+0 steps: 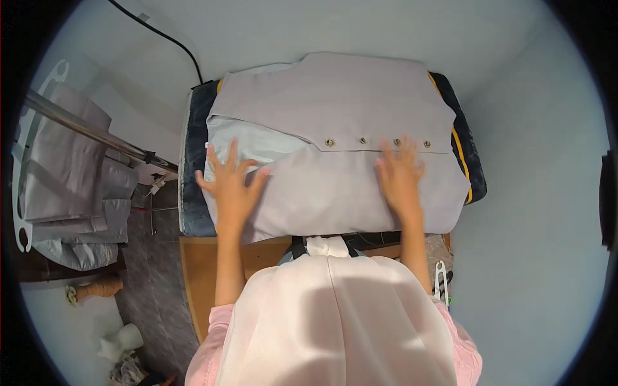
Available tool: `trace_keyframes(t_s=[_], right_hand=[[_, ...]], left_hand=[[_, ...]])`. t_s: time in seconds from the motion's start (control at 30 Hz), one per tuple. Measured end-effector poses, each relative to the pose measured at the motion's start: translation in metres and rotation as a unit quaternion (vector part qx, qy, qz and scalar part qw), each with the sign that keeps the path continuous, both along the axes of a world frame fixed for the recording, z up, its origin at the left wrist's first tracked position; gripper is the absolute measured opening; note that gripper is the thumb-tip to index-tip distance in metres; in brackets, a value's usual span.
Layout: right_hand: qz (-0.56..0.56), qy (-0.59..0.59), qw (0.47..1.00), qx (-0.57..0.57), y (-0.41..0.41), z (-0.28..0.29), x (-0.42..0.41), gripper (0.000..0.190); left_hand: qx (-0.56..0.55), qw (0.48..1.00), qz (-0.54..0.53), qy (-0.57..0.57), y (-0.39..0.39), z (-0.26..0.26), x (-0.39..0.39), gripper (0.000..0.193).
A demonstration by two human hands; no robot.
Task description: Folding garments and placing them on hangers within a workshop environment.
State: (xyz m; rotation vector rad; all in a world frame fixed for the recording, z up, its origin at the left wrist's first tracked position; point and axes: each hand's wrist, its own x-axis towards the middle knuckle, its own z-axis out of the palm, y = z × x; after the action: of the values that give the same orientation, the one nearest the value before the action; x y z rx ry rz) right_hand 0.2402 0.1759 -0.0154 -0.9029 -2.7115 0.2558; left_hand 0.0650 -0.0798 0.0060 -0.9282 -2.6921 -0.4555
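Observation:
A pale lilac-grey waistcoat [347, 188] lies spread flat in front of me, its front side up. Several metal buttons [330, 143] run in a row along its front edge, and a shiny silvery lining [241, 132] shows in the neck opening at the left. My left hand [234, 181] has its fingers spread over the lining and the lower front panel. My right hand [401, 176] rests flat on the panel near the buttons, slightly blurred, fingertips over the button edge. Neither hand grips anything. Under the waistcoat is a dark padded cloth [198, 193] with yellow stripes.
On the left, a metal rail [101, 135] crosses near grey garments [63, 169] on a white hanger [20, 202]. A black cable [169, 36] runs down the back wall [270, 29]. A brown wooden board [198, 275] and another white hanger [440, 280] are close to my body.

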Motion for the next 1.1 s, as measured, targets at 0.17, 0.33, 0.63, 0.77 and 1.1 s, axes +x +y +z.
trace_keyframes(t_s=[0.17,0.33,0.63,0.77,1.1], right_hand=[[0.378,-0.119,0.918,-0.028,-0.048,0.011,0.014,0.043],[-0.053,-0.099,0.993,0.046,0.062,-0.014,0.070,0.043],[0.191,-0.054,0.980,0.032,-0.050,-0.006,0.008,0.043],[0.028,-0.113,0.993,0.031,0.010,-0.015,0.027,0.047],[-0.023,0.032,0.999,0.037,-0.021,-0.027,0.005,0.048]], left_hand=[[0.031,0.999,-0.021,-0.032,-0.002,-0.037,0.009,0.033],[0.039,0.997,-0.005,-0.069,-0.006,-0.038,0.006,0.033],[0.056,0.993,-0.096,-0.037,0.015,-0.028,0.030,0.033],[0.042,0.993,-0.062,-0.092,-0.015,-0.047,0.021,0.035],[0.007,0.993,-0.092,-0.072,-0.006,-0.039,0.023,0.043]])
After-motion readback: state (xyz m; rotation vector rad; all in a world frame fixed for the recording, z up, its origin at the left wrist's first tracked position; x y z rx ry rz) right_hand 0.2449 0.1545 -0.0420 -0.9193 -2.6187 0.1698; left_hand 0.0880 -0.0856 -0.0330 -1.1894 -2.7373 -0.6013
